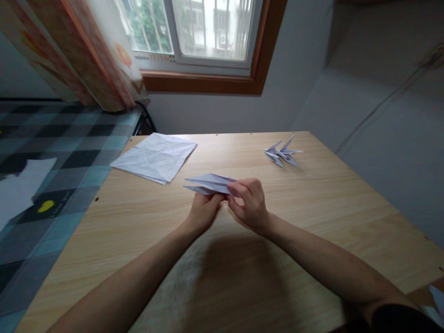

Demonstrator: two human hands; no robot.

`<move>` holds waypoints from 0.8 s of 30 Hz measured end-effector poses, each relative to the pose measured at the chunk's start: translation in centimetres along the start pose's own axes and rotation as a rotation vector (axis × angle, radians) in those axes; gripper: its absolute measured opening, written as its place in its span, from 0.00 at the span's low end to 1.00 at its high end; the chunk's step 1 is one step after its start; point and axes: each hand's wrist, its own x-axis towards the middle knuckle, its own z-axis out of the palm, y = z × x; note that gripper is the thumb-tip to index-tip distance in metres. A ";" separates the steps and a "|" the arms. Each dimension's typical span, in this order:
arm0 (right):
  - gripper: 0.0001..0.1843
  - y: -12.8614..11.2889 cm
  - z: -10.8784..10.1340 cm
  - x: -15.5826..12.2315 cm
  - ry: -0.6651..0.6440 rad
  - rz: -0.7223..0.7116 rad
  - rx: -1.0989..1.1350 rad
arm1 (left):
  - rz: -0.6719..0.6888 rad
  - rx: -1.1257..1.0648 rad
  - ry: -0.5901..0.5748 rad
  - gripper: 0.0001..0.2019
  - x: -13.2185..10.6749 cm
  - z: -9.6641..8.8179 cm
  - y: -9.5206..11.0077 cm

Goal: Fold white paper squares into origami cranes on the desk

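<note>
A piece of folded white paper (210, 181) is held above the middle of the wooden table (312, 199), its pointed ends toward the left. My left hand (204, 210) grips its lower edge from below, with most of the fingers hidden behind the paper. On the right end of the paper, my right hand (250, 201) is closed, thumb and fingers pinching it. The two hands nearly meet under the paper.
Creased square paper sheets (156, 157) lie at the table's back left. Folded paper pieces with pointed tips (282, 152) stand at the back right. A checked cloth (69, 194) with white paper (27, 189) on it borders the left. A window (211, 30) is behind.
</note>
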 end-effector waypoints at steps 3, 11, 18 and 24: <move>0.15 -0.1 -0.1 0.0 -0.004 0.051 0.005 | 0.000 0.000 0.009 0.07 -0.2 0.2 0.2; 0.19 0.6 0.1 -0.1 -0.080 -0.062 0.157 | 0.026 0.013 -0.013 0.07 -0.3 0.2 0.4; 0.06 -0.1 0.0 0.1 -0.035 0.151 0.226 | 0.044 0.091 0.004 0.12 -0.3 -0.1 0.4; 0.07 -0.3 0.4 0.4 -0.031 0.556 0.397 | -0.013 0.065 -0.067 0.14 -0.4 -0.4 0.8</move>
